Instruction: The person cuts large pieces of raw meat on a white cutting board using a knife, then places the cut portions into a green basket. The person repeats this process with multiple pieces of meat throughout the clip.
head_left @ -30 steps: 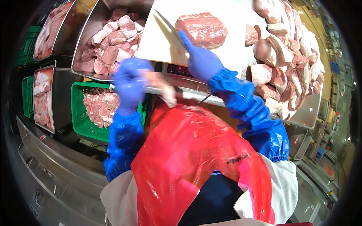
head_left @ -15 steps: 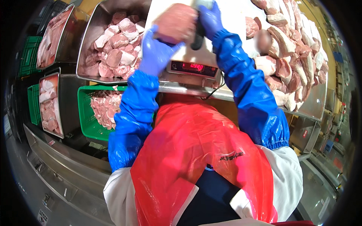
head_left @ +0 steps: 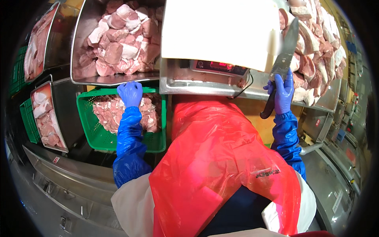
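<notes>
My right hand (head_left: 283, 93), in a purple glove, grips a knife by its black handle. The knife's (head_left: 285, 50) broad blade points away from me, over the right edge of the white cutting board (head_left: 217, 29). Off to the left, my gloved left hand (head_left: 130, 94) is closed at the far rim of a green basket (head_left: 83, 114), just below the near edge of a steel tub (head_left: 75, 67). What its curled fingers hold, if anything, is hidden. Small meat trimmings (head_left: 106, 114) lie in the basket beneath that hand. Meat chunks (head_left: 118, 43) fill the tub.
A scale (head_left: 219, 68) with a red display sits under the board's near edge, its cable (head_left: 246, 89) running to the right. Large meat slabs (head_left: 316, 51) are piled on the right. More meat trays (head_left: 47, 114) stand at the far left. The steel table edge (head_left: 205, 91) runs before me.
The meat piece has left my hands and the board. My left hand has moved left and nearer to the green basket; my right has swung right and nearer with the knife.
</notes>
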